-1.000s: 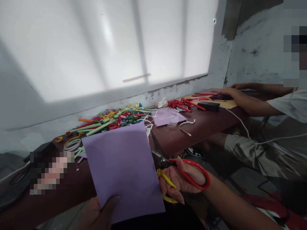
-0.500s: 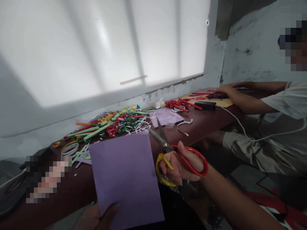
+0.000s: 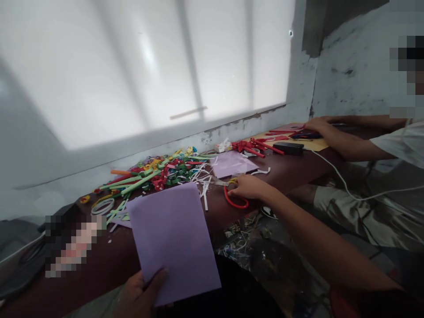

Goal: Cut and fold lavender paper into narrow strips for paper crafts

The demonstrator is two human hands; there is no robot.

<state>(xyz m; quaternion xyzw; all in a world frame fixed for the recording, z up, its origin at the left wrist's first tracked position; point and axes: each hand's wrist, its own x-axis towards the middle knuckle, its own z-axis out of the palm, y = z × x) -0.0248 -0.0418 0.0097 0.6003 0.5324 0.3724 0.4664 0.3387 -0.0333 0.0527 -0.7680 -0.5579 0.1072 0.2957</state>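
My left hand (image 3: 142, 291) pinches the lower edge of a purple sheet of paper (image 3: 174, 238), held up over the near edge of the dark red table (image 3: 288, 170). My right hand (image 3: 248, 186) is stretched out over the table and rests on a pair of scissors (image 3: 232, 196) that lie flat on it. The red handle loop shows below my fingers, the yellow one above them. The blades point left toward loose white strips (image 3: 203, 185).
A heap of coloured paper strips and rolls (image 3: 155, 170) lies along the wall. Beyond my right hand is another purple sheet (image 3: 232, 163), then red paper pieces (image 3: 255, 145), a black box (image 3: 288, 147) and a white cable (image 3: 341, 181). A co-worker's hand (image 3: 318, 125) rests at the table's far right.
My right hand has moved forward from beside the sheet and brought the scissors down flat onto the table. The purple sheet stays in my left hand.
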